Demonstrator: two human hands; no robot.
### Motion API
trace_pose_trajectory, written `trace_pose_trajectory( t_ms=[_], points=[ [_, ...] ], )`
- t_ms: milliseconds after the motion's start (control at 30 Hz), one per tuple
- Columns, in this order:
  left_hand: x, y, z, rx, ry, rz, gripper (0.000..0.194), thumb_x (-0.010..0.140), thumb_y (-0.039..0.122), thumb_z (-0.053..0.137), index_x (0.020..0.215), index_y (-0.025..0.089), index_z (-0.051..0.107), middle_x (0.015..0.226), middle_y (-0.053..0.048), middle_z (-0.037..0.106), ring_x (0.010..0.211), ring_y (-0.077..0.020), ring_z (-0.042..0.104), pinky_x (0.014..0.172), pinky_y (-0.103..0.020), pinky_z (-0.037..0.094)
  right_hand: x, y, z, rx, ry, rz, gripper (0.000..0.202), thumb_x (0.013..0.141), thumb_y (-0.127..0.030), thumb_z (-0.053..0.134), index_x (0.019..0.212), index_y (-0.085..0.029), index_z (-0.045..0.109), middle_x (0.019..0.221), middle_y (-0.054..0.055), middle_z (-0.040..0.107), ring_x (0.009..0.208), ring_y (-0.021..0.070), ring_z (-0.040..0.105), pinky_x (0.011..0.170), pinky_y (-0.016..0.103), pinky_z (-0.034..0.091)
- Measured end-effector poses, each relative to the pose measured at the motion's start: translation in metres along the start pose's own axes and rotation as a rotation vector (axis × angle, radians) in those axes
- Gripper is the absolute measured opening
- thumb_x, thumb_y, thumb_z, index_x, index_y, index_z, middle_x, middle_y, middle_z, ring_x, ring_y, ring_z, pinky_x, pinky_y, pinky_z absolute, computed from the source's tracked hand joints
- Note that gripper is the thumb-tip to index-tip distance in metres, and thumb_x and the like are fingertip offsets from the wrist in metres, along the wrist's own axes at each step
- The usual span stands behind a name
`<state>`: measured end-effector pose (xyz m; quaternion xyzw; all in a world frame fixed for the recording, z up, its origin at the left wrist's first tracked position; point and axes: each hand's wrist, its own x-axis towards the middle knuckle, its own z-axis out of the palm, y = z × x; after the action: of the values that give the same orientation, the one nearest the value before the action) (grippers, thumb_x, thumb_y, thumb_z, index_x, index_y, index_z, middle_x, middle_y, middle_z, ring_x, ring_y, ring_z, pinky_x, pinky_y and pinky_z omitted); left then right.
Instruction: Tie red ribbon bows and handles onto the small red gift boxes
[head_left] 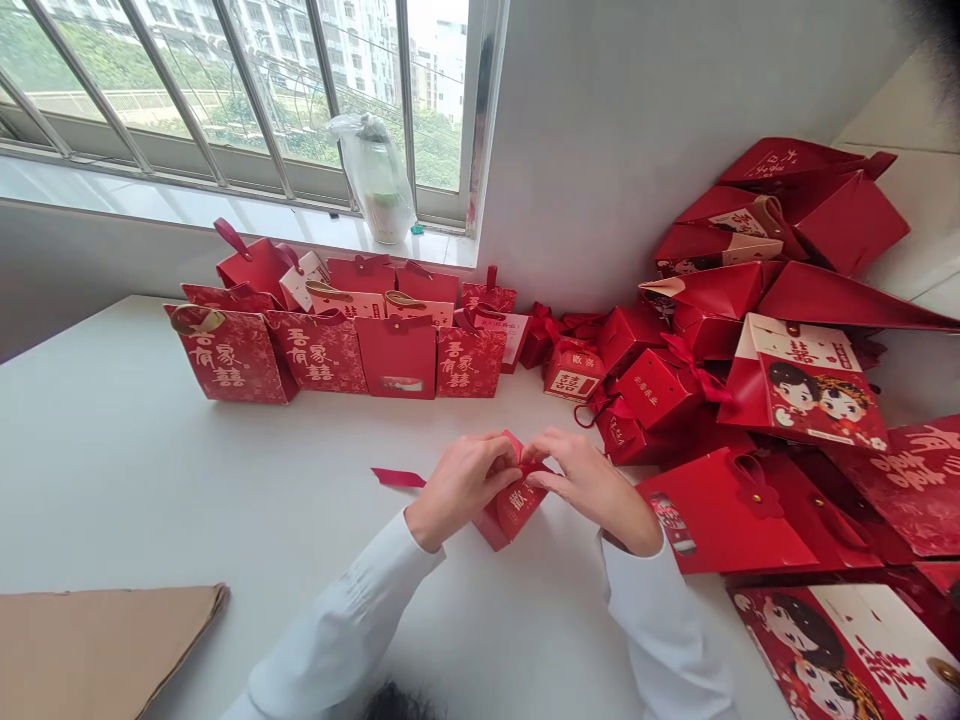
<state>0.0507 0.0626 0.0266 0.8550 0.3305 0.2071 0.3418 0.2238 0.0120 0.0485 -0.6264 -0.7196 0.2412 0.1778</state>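
A small red gift box [501,524] with pale characters on one face stands tilted on the white table, between my two hands. My left hand [469,480] pinches red ribbon at the top of the box from the left side. From the right, my right hand [581,475] pinches the ribbon at the same spot, thumb and fingers pressed together. One loose ribbon end [397,479] sticks out to the left, past my left hand. The exact shape of the ribbon between my fingertips is hidden.
Red gift bags [322,350] stand in rows near the wall. A large pile of red boxes and bags [720,500] covers the right side. Brown cardboard [97,650] lies at the lower left. A plastic-wrapped cup [386,200] sits on the windowsill.
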Motion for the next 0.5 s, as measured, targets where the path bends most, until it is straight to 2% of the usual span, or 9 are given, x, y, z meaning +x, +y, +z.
trace_pose_trajectory(
  t_ms=[167, 233, 333, 500],
  points=[
    [-0.002, 0.000, -0.005, -0.034, -0.051, 0.038, 0.017, 0.087, 0.019, 0.046, 0.070, 0.019, 0.046, 0.072, 0.003, 0.053, 0.062, -0.0109, 0.044, 0.058, -0.022, 0.031, 0.000, 0.000, 0.002, 0.004, 0.037, -0.035, 0.012, 0.080, -0.014, 0.056, 0.081, -0.022, 0.064, 0.084, 0.000, 0.058, 0.084, 0.0159, 0.053, 0.074, 0.028, 0.039],
    [-0.005, -0.001, -0.011, -0.024, -0.041, 0.042, 0.018, 0.090, 0.018, 0.040, 0.073, 0.019, 0.047, 0.075, 0.002, 0.055, 0.065, -0.0114, 0.045, 0.059, -0.023, 0.032, 0.000, -0.001, 0.003, 0.031, 0.022, -0.046, 0.013, 0.080, -0.012, 0.055, 0.078, -0.022, 0.063, 0.082, -0.001, 0.058, 0.080, 0.0147, 0.053, 0.072, 0.027, 0.039],
    [-0.010, -0.002, -0.025, 0.055, -0.011, -0.025, 0.023, 0.092, 0.017, 0.032, 0.075, 0.019, 0.046, 0.074, 0.001, 0.053, 0.063, -0.0120, 0.044, 0.059, -0.024, 0.032, 0.001, -0.004, 0.003, 0.027, 0.037, -0.038, 0.012, 0.080, -0.013, 0.055, 0.072, -0.021, 0.060, 0.079, -0.001, 0.058, 0.077, 0.0144, 0.053, 0.068, 0.026, 0.037],
    [-0.020, 0.001, -0.040, 0.178, -0.147, -0.139, 0.026, 0.087, 0.027, 0.046, 0.064, 0.019, 0.037, 0.066, 0.001, 0.048, 0.060, -0.0129, 0.043, 0.056, -0.025, 0.028, -0.002, -0.013, 0.003, 0.044, 0.067, -0.031, 0.011, 0.081, -0.018, 0.055, 0.070, -0.021, 0.055, 0.077, -0.002, 0.059, 0.075, 0.0140, 0.054, 0.065, 0.025, 0.037]
  ],
)
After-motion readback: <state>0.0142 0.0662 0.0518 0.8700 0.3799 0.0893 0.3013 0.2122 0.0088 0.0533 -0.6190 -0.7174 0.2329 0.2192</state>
